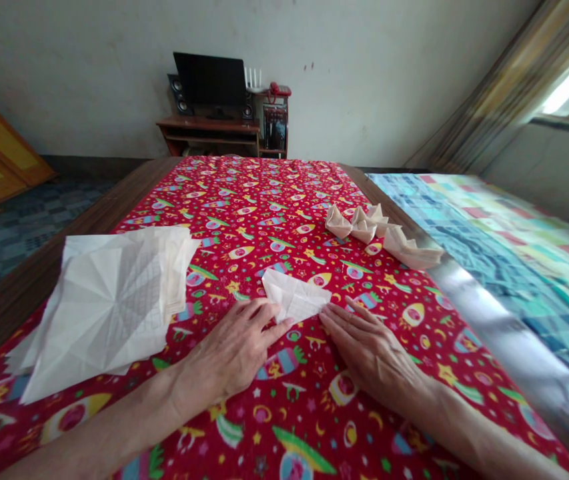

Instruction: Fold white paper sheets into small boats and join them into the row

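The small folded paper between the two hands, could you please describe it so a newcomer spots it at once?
On the red cloth, find the left hand and right hand. Between them lies the small folded paper: flat, white, roughly triangular, unlike the large creased sheets at left or bulky folded shapes at right.

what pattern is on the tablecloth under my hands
The tablecloth is red with colourful rockets, stars and moons, best seen in the head view.
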A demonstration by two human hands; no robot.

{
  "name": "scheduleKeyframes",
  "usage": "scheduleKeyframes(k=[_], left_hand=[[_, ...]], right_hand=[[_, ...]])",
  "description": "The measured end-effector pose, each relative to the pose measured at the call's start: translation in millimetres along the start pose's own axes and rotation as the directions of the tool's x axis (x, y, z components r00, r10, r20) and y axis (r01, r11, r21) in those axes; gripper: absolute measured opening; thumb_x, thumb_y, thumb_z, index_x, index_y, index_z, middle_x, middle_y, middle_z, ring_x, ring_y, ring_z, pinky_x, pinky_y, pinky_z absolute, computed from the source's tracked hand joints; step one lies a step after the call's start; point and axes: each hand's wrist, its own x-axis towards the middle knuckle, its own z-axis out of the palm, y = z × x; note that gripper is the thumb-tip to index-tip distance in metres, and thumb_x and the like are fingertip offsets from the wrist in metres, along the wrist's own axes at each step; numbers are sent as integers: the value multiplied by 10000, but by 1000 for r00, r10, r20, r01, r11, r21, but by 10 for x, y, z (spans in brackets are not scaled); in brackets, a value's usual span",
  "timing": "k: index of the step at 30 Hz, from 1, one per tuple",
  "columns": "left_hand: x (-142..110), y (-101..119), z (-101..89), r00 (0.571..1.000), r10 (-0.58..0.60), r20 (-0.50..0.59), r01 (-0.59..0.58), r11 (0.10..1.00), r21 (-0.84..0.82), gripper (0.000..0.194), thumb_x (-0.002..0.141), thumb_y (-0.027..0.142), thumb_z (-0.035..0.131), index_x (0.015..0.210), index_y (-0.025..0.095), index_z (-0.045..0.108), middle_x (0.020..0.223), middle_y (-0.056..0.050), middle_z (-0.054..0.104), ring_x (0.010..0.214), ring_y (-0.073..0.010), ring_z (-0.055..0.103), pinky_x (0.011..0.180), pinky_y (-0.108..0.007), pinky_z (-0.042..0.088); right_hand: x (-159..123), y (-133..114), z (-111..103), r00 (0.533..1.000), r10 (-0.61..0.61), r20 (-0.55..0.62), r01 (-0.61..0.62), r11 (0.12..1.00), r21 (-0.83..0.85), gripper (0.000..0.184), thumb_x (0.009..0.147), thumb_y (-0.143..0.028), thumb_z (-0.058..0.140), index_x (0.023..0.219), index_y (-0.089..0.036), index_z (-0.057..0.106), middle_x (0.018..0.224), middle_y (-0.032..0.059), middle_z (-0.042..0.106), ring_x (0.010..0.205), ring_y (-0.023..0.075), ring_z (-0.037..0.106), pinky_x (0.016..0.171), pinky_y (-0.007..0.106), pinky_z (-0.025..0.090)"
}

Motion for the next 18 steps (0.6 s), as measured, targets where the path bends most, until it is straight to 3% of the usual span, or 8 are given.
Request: scheduleKeyframes(k=[2,4,8,12,15,18], left_hand=[[31,-24,-35,1000,-10,-7,10,1000,-4,538,850,92,444,1358,266,435,1257,-85,469,1158,-255,424,975,-448,418],[95,-73,-56,1000,-16,-23,16,1000,-22,500,853,116,463,1327,275,478,1237,-85,481,1121,-252,453,953,-448,433],[321,-258,-22,998,32,-57,-42,981,-188,354,879,136,449,1153,263,633,1026,-55,571,958,-191,550,858,-348,479],[550,-481,69,991,-25,-129,-29,916,-400,269,899,175,467,1072,186,673,891,-35,639,860,-152,605,807,-277,497],[637,-615,106,980,-65,-187,-2,941,-337,362,844,236,599,1200,172,599,1000,-54,615,962,-182,587,859,-312,489],[655,-710,107,979,-53,-197,-5,959,-282,512,796,253,671,1282,180,526,1155,-73,555,1088,-203,539,949,-346,450]], right_hand=[[86,6,-4,999,-5,-37,5,1000,-9,333,912,-103,367,1176,-133,567,1137,126,662,1096,231,590,988,456,426],[209,25,3,1000,20,0,-20,1000,-8,253,931,-131,385,1019,-150,621,979,105,695,961,210,622,902,398,456],[436,86,63,987,155,44,-150,984,-91,197,935,-267,472,838,-179,619,800,66,641,769,206,580,713,356,438],[502,131,94,957,288,-13,-289,957,-28,202,877,-371,575,922,-175,592,881,76,599,801,213,549,714,343,430],[461,154,70,939,340,-60,-337,940,56,312,867,-408,580,1075,-178,551,983,102,570,873,230,538,745,354,446],[412,172,50,927,371,-60,-365,926,92,325,869,-413,576,1103,-190,539,981,99,558,895,238,533,762,368,455]])
